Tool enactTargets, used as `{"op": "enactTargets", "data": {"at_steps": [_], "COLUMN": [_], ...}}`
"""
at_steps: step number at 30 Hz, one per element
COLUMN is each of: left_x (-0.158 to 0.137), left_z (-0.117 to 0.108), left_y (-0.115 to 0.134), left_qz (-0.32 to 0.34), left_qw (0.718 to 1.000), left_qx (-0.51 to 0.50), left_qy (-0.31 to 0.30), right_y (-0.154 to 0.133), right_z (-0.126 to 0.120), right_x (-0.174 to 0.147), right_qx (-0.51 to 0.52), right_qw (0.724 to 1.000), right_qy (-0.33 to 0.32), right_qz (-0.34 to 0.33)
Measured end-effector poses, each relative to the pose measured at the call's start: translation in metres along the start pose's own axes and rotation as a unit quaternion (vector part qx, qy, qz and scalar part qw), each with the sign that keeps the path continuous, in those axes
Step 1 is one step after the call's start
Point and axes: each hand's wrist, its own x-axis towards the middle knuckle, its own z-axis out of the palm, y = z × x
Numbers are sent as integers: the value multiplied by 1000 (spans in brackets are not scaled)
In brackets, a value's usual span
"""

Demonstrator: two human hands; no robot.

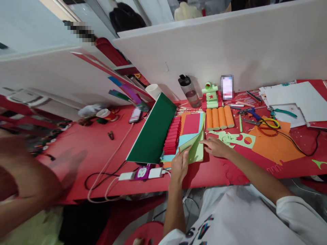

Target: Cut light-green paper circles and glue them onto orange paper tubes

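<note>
A stack of coloured paper (191, 123) in red, orange, blue and light green lies on the red table. My left hand (179, 165) is closed on the near left corner of the upper sheets, which curl up from a light green sheet (198, 152) below. At the right edge of the stack is my right hand (216, 147), its index finger stretched out and touching the light green paper, the other fingers partly bent. Red pleated paper (172, 136) rests on the stack's left side, beside a tilted dark green board (154, 131).
Orange paper rolls (220, 118) and a light green paper model (211, 96) stand behind the stack. Scissors (269, 123), pliers (284, 111) and paper scraps (237, 139) lie right. A bottle (189, 91) stands behind. Chargers (155, 173) with cables lie front left. Another person's arm (25, 170) is far left.
</note>
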Motion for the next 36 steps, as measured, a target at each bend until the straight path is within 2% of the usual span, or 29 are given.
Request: {"op": "enactTargets", "data": {"at_steps": [4,9,12,15,18,21,24,27,29,32,36], "left_x": [2,2,2,2,1,0,0,2,4,9,13], "left_z": [-1,-1,-1,1,1,-1,-7,-15,-19,-25,-35], "left_y": [-5,-12,-15,-18,-20,-18,-10,-1,4,13,32], "left_qz": [0,23,30,14,12,13,62,122,132,139,164], "left_qw": [999,996,995,994,992,984,977,960,950,939,931], "left_qx": [51,86,90,105,119,142,120,96,100,106,88], "left_qy": [-16,-7,-15,-22,-50,-104,-166,-231,-265,-296,-315], "right_y": [0,-2,-4,-8,-10,-5,9,27,39,53,60], "right_z": [-3,-10,-26,-58,-99,-135,-154,-154,-148,-139,-132], "right_x": [-1,-5,-9,-20,-47,-87,-125,-145,-144,-124,-82], "right_qx": [10,3,3,17,7,11,39,84,140,205,110], "right_qw": [1000,997,989,979,979,974,978,974,968,960,973], "right_qy": [9,28,87,145,188,223,157,94,80,82,103], "right_qz": [-23,-76,-119,-141,-81,30,128,187,193,171,176]}}
